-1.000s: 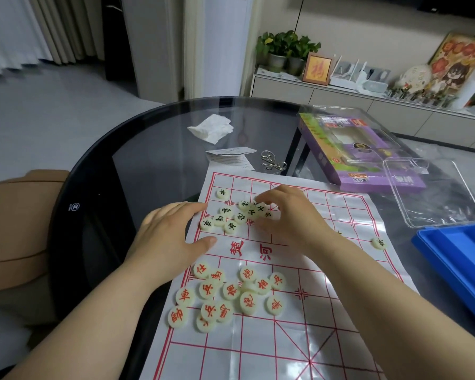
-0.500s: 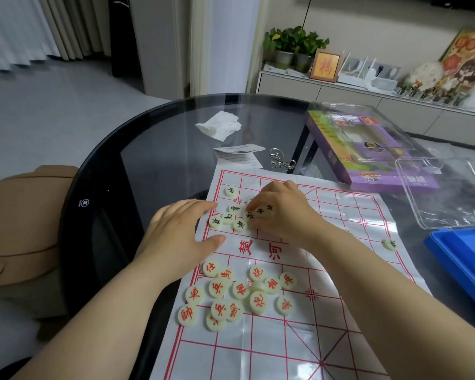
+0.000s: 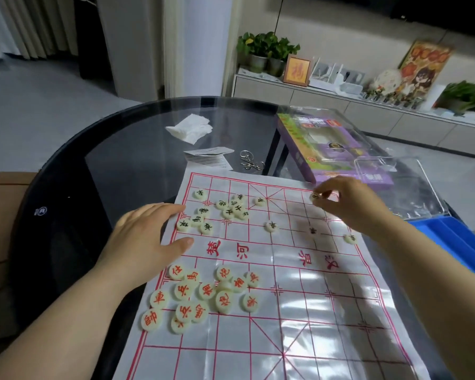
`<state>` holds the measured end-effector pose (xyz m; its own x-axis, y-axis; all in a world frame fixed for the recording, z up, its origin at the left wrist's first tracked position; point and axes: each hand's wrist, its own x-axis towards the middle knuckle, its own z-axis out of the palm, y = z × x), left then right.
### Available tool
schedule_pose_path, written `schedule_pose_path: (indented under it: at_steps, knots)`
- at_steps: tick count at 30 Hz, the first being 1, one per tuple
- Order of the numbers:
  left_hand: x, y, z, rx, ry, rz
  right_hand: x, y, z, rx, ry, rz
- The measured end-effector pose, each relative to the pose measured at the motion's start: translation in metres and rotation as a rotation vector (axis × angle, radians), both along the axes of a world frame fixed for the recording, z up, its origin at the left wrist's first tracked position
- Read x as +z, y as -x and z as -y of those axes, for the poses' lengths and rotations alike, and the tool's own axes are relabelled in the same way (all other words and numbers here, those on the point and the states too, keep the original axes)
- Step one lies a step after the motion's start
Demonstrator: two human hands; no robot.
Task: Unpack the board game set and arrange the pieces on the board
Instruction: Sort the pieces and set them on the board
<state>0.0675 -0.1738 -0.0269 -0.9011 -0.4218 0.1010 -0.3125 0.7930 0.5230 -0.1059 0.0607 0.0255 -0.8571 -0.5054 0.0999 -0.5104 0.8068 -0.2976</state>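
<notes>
Placing under way: the right hand (image 3: pixel 351 204) pinches a dark-lettered piece (image 3: pixel 315 196) at the one o'clock corner of the board (image 3: pixel 299 311), the left hand (image 3: pixel 146 237), fingers flat, pins its nine o'clock edge, and next the piece likely needs seating on a back-row crossing.

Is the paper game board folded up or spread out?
Spread out: the board lies flat on the table, red grid showing, left hand resting on its edge.

Round dark glass table (image 3: pixel 93 174) | 6 o'clock: xiangqi board sheet (image 3: pixel 313 311) | 11 o'clock: crumpled tissue (image 3: pixel 190 128) | 12 o'clock: folded leaflet (image 3: pixel 209 157), metal rings (image 3: pixel 248 161) | 2 o'clock: purple game box (image 3: pixel 327 144) | 3 o'clock: clear plastic lid (image 3: pixel 412 187), blue tray (image 3: pixel 461 242)
</notes>
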Motion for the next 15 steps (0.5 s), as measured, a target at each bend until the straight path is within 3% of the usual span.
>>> schedule_pose_path:
  at_steps: [5, 15]
  knots:
    - [0.000, 0.001, -0.001, 0.016, 0.001, 0.025, -0.013, 0.008, -0.017, -0.028, -0.052, 0.145]
    - [0.002, 0.001, -0.002, 0.022, 0.011, 0.033, -0.019, 0.012, -0.019, 0.022, -0.103, 0.080]
